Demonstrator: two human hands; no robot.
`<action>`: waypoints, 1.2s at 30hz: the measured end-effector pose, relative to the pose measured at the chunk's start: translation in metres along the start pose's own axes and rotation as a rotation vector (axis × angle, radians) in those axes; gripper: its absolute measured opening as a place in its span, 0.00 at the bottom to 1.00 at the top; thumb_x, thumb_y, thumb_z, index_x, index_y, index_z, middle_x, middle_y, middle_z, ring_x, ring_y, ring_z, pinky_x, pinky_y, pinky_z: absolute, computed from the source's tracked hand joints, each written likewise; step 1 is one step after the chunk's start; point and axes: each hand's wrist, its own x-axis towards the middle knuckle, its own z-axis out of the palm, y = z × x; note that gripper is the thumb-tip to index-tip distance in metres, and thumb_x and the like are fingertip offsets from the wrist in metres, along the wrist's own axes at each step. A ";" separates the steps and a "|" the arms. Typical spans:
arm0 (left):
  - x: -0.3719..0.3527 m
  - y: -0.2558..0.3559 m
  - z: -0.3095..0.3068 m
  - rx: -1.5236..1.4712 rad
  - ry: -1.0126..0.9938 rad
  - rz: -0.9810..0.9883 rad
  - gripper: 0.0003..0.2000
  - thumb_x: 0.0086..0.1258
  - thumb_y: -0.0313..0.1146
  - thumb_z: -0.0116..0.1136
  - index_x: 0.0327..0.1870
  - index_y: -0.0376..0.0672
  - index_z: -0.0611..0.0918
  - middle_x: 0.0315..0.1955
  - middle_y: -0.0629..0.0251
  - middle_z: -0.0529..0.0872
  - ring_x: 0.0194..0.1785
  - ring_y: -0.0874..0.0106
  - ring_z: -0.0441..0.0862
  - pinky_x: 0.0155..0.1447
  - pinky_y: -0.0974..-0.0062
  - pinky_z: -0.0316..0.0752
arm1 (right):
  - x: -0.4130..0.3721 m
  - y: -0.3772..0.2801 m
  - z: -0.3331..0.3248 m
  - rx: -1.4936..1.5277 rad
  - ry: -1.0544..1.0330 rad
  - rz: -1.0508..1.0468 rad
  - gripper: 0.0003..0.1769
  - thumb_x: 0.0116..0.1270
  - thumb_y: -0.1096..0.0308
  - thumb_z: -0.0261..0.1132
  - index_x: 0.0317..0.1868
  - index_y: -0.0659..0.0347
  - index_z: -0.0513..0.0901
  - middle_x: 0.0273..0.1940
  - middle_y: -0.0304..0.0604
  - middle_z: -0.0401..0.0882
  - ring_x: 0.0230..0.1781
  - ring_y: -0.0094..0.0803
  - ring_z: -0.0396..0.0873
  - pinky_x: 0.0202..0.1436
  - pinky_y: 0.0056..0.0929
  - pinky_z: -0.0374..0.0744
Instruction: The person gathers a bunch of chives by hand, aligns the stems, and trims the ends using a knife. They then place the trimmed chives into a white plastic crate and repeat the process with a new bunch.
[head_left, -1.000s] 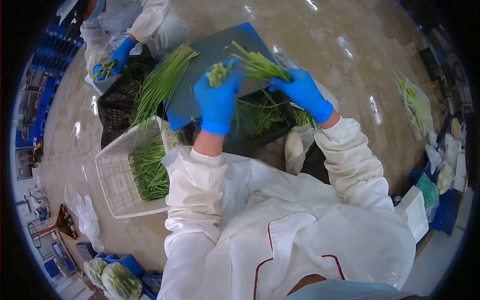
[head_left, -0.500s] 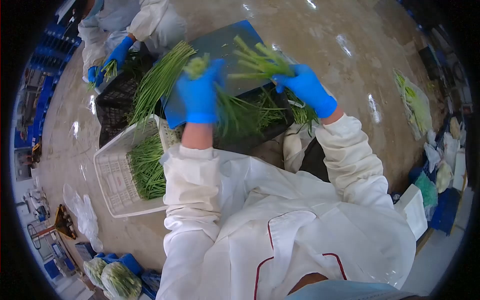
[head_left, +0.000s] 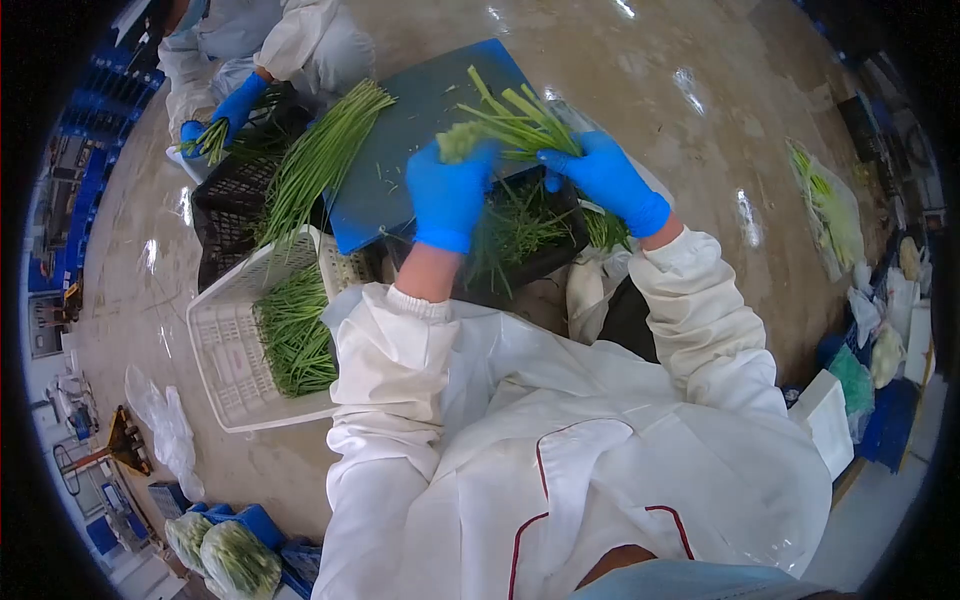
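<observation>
One floor: glossy grey and wet-looking, with a bag of greens lying at the right.
Blue board: lies tilted across the crates, with a sheaf of long green stalks on its left edge.
White crate: sits on the floor at the left, part filled with green stalks.
Black crate: sits below the hands with loose greens inside.
Bundle: green stalks held above the board and the black crate.
Left hand: blue-gloved, fingers curled shut round the bundle's blunt end.
Right hand: blue-gloved, fingers closed on the same bundle further along.
</observation>
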 end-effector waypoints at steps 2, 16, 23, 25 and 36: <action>0.009 0.003 -0.013 -0.028 0.103 0.053 0.07 0.54 0.25 0.69 0.29 0.36 0.80 0.20 0.67 0.79 0.19 0.78 0.74 0.23 0.79 0.68 | 0.004 0.010 -0.011 0.019 0.018 0.031 0.14 0.63 0.64 0.65 0.41 0.69 0.82 0.26 0.41 0.82 0.25 0.24 0.78 0.34 0.25 0.74; 0.001 -0.008 -0.009 0.279 -0.165 0.334 0.14 0.56 0.27 0.68 0.45 0.36 0.83 0.35 0.68 0.86 0.27 0.83 0.76 0.33 0.83 0.72 | -0.005 -0.004 -0.013 -0.005 -0.016 0.071 0.14 0.61 0.65 0.65 0.41 0.68 0.83 0.26 0.41 0.83 0.25 0.23 0.78 0.34 0.24 0.74; -0.002 -0.001 -0.010 0.408 -0.192 0.310 0.09 0.57 0.27 0.66 0.38 0.35 0.85 0.26 0.66 0.85 0.25 0.81 0.75 0.29 0.82 0.69 | -0.007 -0.004 -0.018 -0.052 -0.023 0.024 0.13 0.60 0.66 0.66 0.43 0.65 0.84 0.27 0.42 0.83 0.27 0.22 0.78 0.38 0.24 0.75; -0.003 0.005 -0.008 0.237 -0.215 0.119 0.08 0.56 0.27 0.66 0.36 0.34 0.85 0.25 0.65 0.84 0.23 0.79 0.75 0.26 0.80 0.69 | -0.007 0.000 -0.019 -0.057 -0.005 -0.056 0.13 0.60 0.66 0.66 0.42 0.65 0.84 0.27 0.42 0.84 0.27 0.22 0.78 0.38 0.24 0.75; 0.020 0.024 -0.036 0.074 -0.022 0.024 0.07 0.54 0.27 0.68 0.31 0.34 0.84 0.20 0.67 0.79 0.20 0.77 0.73 0.24 0.79 0.66 | -0.001 0.013 -0.036 -0.081 0.021 -0.011 0.12 0.59 0.66 0.66 0.42 0.61 0.85 0.28 0.39 0.84 0.28 0.20 0.77 0.37 0.24 0.75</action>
